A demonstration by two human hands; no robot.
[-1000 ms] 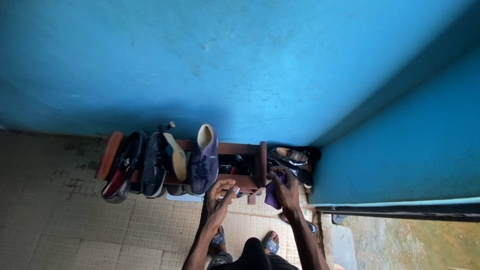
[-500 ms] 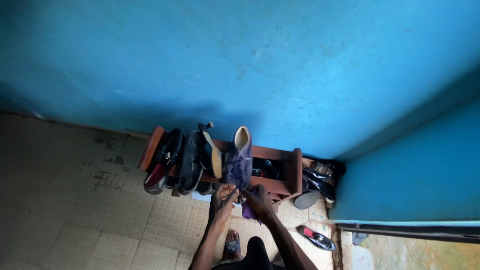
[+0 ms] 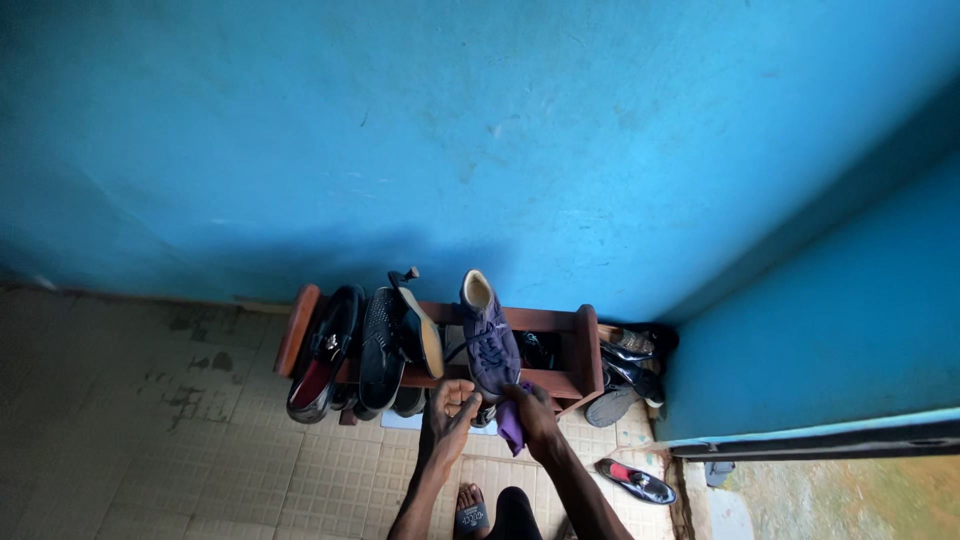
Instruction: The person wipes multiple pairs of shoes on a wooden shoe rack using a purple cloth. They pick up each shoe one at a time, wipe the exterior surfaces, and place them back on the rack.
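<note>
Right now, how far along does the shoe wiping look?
Hard to call anything finished: no shoe plainly looks wiped. In hand: the right hand holds a purple cloth at the toe of the purple sneaker on the wooden rack; the left hand is under that toe. Left: the black shoes on the rack and the pile by the wall sit untouched.

I face a blue painted wall (image 3: pixel 480 130) meeting a second blue wall (image 3: pixel 830 320) at a corner on my right. The beige tiled floor (image 3: pixel 150 460) is stained. A wooden shoe rack (image 3: pixel 585 350) stands against the wall.
</note>
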